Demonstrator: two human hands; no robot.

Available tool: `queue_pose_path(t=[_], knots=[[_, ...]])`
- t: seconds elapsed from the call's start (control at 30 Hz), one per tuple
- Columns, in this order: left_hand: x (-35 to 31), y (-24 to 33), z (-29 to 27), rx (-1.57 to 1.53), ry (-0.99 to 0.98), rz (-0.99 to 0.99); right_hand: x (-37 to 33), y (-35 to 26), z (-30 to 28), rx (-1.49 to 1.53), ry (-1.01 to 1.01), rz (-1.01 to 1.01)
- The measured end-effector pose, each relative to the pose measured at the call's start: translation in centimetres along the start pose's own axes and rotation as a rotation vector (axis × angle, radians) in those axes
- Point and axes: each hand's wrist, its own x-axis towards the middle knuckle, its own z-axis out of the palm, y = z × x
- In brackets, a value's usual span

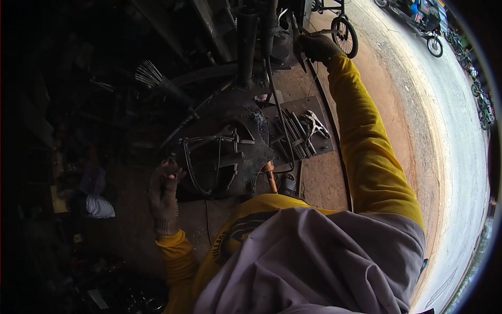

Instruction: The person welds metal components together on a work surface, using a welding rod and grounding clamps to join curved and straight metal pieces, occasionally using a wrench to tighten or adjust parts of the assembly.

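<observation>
dark round metal frame with welded wire loops (219, 162) lies on the black workbench (293, 112), just right of the gloved left hand (164, 196), fingers loosely curled, gripping nothing visible. gloved right hand (318, 48) is extended far forward, closed around a thin dark metal rod (299, 49); hands well apart.

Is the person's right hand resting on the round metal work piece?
No, the right hand is stretched far forward, gripping a thin metal rod, well away from the round metal work piece.
</observation>
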Motion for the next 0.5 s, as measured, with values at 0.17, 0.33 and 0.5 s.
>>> queue_pose_path(t=[0.17, 0.33, 0.5], knots=[[-5.3, -1.7, -1.7, 0.152, 0.194, -0.1, 13.5, -1.5, 0.0, -0.564, -0.156, -0.598], [-9.3, -2.2, -1.5, 0.227, 0.343, -0.247, 25.0, -0.2, -2.2, -0.097, -0.149, -0.023], [-17.8, -2.5, -3.0, 0.26, 0.626, -0.421, 18.5, -2.9, 7.5, -0.789, 0.119, -0.141]])
